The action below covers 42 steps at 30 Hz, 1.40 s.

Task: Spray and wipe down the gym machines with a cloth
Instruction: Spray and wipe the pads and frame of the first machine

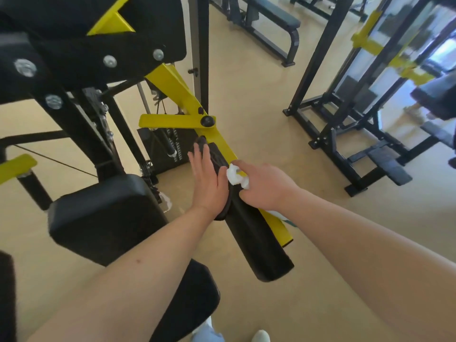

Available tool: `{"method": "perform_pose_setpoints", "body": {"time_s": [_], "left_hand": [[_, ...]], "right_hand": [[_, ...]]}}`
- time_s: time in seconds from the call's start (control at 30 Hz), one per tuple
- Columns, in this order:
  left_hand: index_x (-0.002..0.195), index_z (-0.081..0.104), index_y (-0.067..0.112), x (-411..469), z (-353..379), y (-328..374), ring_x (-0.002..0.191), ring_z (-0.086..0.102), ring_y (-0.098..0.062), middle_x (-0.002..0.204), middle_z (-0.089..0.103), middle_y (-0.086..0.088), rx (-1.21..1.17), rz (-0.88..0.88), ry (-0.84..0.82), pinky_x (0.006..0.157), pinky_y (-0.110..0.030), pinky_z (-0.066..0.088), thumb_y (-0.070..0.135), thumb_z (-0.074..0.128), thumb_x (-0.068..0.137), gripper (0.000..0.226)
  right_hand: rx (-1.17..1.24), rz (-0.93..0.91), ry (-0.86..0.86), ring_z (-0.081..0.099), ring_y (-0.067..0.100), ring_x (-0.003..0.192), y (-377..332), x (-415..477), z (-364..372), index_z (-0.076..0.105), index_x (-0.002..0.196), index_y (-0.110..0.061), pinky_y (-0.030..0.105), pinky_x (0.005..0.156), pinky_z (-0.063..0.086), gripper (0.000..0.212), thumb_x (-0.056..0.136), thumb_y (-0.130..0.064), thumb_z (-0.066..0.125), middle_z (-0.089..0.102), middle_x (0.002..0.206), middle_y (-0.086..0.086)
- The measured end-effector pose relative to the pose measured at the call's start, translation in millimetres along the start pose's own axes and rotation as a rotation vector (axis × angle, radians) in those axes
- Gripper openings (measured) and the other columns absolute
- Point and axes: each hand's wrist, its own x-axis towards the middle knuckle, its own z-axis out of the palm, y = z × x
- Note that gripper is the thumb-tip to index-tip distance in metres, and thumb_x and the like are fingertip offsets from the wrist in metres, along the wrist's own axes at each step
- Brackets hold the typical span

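Wiping step: the cloth (218,157) is pressed flat on the roller pad (256,243) by the left hand (207,178), fingers (197,157) straight. The spray bottle (235,176) is clasped in the right hand (264,188). Next, as judged, firm strokes are needed along the pad's length.

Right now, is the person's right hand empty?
No, the right hand grips a white-headed plastic spray bottle.

— "What stood on that tan floor (259,95)?"
— "The yellow-and-black machine (172,87) at left, a black bench (276,13) far back, a black rack (317,58) on its flat feet at right. A pale shoe (261,336) rested at the near edge."
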Motion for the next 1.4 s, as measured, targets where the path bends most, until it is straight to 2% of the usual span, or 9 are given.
{"method": "perform_pose_setpoints", "body": {"time_s": [0.13, 0.23, 0.3, 0.47, 0.53, 0.7, 1.03, 1.27, 1.4], "left_hand": [[0.164, 0.003, 0.020, -47.2, 19.1, 3.5, 0.155, -0.017, -0.009, 0.171, -0.017, -0.001, -0.159, -0.101, 0.019, 0.126, -0.031, -0.004, 0.036, 0.031, 0.100, 0.072], [0.163, 0.003, 0.022, -87.3, 34.5, 9.8, 0.150, -0.013, 0.004, 0.170, -0.017, 0.003, -0.235, -0.140, 0.024, 0.118, -0.011, -0.006, 0.030, 0.029, 0.094, 0.075], [0.163, 0.003, 0.026, -114.0, 44.3, 14.7, 0.150, -0.014, 0.006, 0.170, -0.017, 0.006, -0.273, -0.137, 0.022, 0.115, -0.006, -0.006, 0.022, 0.030, 0.091, 0.077], [0.161, 0.004, 0.027, -162.9, 61.9, 22.0, 0.154, -0.016, 0.001, 0.169, -0.015, 0.009, -0.280, -0.090, 0.020, 0.126, -0.024, -0.005, 0.018, 0.032, 0.091, 0.075], [0.160, 0.003, 0.031, -169.6, 63.4, 23.3, 0.154, -0.019, -0.002, 0.166, -0.018, 0.017, -0.224, -0.044, 0.009, 0.128, -0.031, -0.004, 0.027, 0.037, 0.098, 0.071], [0.162, 0.007, 0.041, -159.9, 58.6, 15.3, 0.157, -0.015, -0.009, 0.164, -0.024, 0.026, -0.126, -0.028, 0.001, 0.128, -0.052, 0.011, 0.056, 0.052, 0.095, 0.082], [0.162, 0.014, 0.041, -48.1, 21.3, -8.9, 0.156, -0.019, -0.012, 0.168, -0.024, 0.007, -0.167, -0.063, -0.024, 0.129, -0.048, 0.011, 0.046, 0.077, 0.087, 0.098], [0.152, 0.029, 0.051, 15.9, -2.2, -19.0, 0.158, -0.008, -0.023, 0.167, -0.015, 0.016, -0.120, -0.078, -0.044, 0.126, -0.052, 0.020, 0.051, 0.074, 0.085, 0.081], [0.155, 0.031, 0.046, -0.2, 5.7, -13.5, 0.158, -0.011, -0.022, 0.169, -0.018, 0.008, -0.184, -0.076, 0.012, 0.128, -0.047, 0.015, 0.044, 0.072, 0.091, 0.077]], "right_hand": [[-0.024, -0.047, 0.022, 0.063, 0.032, 0.097, 5.8, -23.8, 2.0, 0.036, 0.149, -0.039, 0.035, 0.071, 0.048, 0.069, 0.085, -0.019, 0.053, 0.060, 0.105, 0.001], [-0.081, -0.088, 0.000, 0.062, 0.033, 0.108, 14.3, -43.0, 4.7, 0.032, 0.150, -0.044, 0.041, 0.083, 0.054, 0.072, 0.085, -0.020, 0.052, 0.065, 0.122, 0.002], [-0.108, -0.104, -0.029, 0.061, 0.033, 0.111, 21.0, -55.6, 6.9, 0.032, 0.149, -0.047, 0.043, 0.085, 0.055, 0.073, 0.084, -0.020, 0.051, 0.065, 0.125, 0.001], [-0.060, -0.115, -0.054, 0.060, 0.031, 0.104, 33.0, -81.6, 12.3, 0.041, 0.145, -0.040, 0.042, 0.083, 0.056, 0.068, 0.082, -0.018, 0.053, 0.066, 0.107, 0.001], [-0.007, -0.114, -0.041, 0.061, 0.029, 0.094, 34.3, -87.6, 14.1, 0.044, 0.143, -0.038, 0.039, 0.079, 0.056, 0.065, 0.083, -0.018, 0.055, 0.064, 0.098, -0.002], [0.073, -0.107, 0.005, 0.062, 0.024, 0.096, 35.5, -87.4, 15.3, 0.044, 0.144, -0.040, 0.033, 0.075, 0.049, 0.066, 0.084, -0.018, 0.057, 0.057, 0.097, -0.013], [0.046, -0.012, 0.036, 0.063, 0.018, 0.083, 10.0, -46.6, 5.0, 0.043, 0.142, -0.038, 0.031, 0.064, 0.050, 0.058, 0.089, -0.020, 0.055, 0.064, 0.094, -0.007], [0.014, 0.086, 0.078, 0.063, 0.019, 0.086, -1.6, -25.1, 3.3, 0.040, 0.141, -0.041, 0.036, 0.072, 0.054, 0.060, 0.088, -0.020, 0.059, 0.057, 0.083, -0.014], [0.026, 0.129, 0.100, 0.062, 0.020, 0.089, 3.2, -33.4, 6.4, 0.040, 0.144, -0.040, 0.032, 0.070, 0.049, 0.062, 0.088, -0.023, 0.061, 0.054, 0.086, -0.014]]}}
